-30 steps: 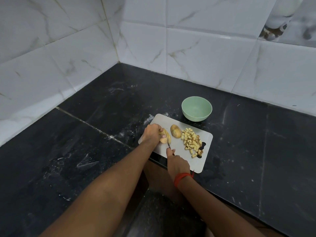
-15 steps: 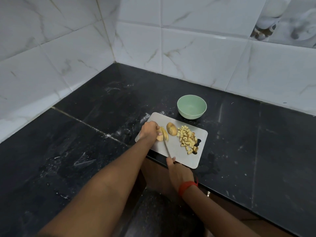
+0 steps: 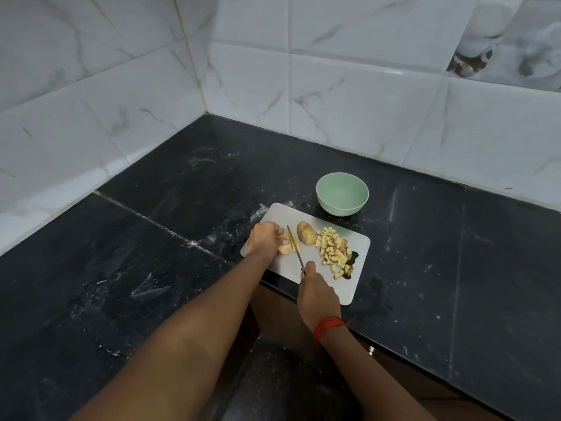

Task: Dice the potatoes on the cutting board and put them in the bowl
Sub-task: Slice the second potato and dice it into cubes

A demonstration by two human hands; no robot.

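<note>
Slicing is the step in hand: the left hand (image 3: 263, 238) curls over a potato piece (image 3: 284, 249) on the cutting board (image 3: 282, 267), pinning it, while the right hand (image 3: 317, 294) grips the knife (image 3: 295, 246), its blade set into that piece. 1 uncut half (image 3: 306, 233) lies just beside, then a heap of dice (image 3: 334, 252) toward the board's right end. The green bowl (image 3: 342, 194) stands just beyond the board, holding nothing. Next, likely, crosswise cuts, keeping the left hand clear of the blade.
</note>
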